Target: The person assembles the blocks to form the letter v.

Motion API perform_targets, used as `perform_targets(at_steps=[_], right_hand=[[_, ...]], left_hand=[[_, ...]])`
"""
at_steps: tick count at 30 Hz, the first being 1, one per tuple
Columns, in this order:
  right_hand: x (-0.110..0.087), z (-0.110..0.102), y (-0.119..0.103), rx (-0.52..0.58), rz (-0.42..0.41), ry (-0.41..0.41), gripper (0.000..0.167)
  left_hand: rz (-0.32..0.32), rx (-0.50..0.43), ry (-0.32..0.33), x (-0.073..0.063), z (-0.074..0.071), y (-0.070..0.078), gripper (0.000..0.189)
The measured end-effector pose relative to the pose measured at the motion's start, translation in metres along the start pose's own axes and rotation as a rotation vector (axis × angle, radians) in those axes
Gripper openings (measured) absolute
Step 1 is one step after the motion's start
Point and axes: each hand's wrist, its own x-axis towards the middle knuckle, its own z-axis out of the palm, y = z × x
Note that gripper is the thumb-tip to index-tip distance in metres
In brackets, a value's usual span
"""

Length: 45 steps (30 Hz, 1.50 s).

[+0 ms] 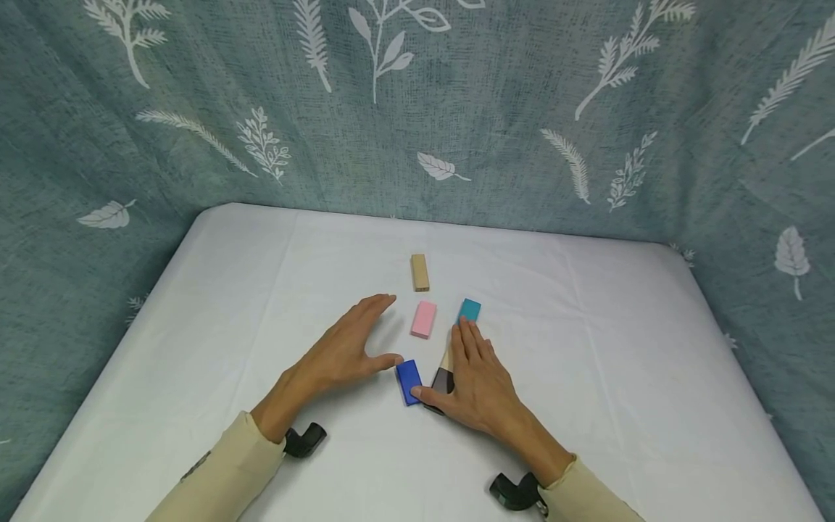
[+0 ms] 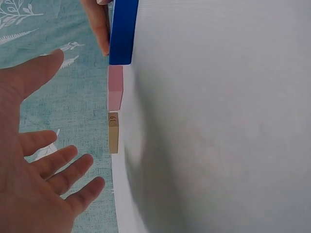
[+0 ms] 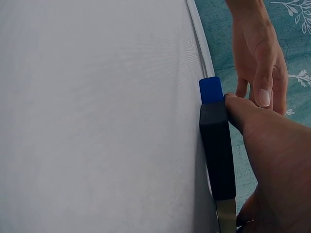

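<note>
- Fingers [image 1: 466, 339] of the right hand [image 1: 485, 395] lie straight and close together, palm down, tips at the teal block [image 1: 470, 308]; they curl round nothing that shows.
- Blue block [image 1: 407, 378]: it sits between the two thumbs, right hand nearer. The right thumb reaches its near right corner; its long axis runs near to far, far end slanting left.
- Dark block [image 1: 443, 380]: just right of the blue block, partly under the right hand. A pale block [image 1: 447, 360] appears to meet its far end, also mostly covered.
- Left hand [image 1: 346, 348]: raised, fingers spread, holding nothing. Its thumb looks close to the blue block from the head, but the left wrist view shows them apart.
- Pink block [image 1: 424, 320]: beyond the blue block, between the hands, far end slanting right, touched by neither.
- Tan block [image 1: 420, 271]: farthest block, past the pink one, on white cloth [image 1: 620, 362].
- Leaf-patterned curtain [image 1: 417, 130]: behind everything.
</note>
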Motion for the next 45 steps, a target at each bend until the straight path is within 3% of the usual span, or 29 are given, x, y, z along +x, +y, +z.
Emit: perform_targets(at_steps=[31, 45], right_hand=[[0.0, 0.0, 0.0, 0.008, 0.004, -0.011, 0.124], [-0.001, 0.0, 0.0, 0.014, 0.003, -0.009, 0.124]], left_hand=[[0.009, 0.016, -0.076, 0.027, 0.001, -0.003, 0.093], [0.05, 0.024, -0.127, 0.041, 0.0, -0.005, 0.091]])
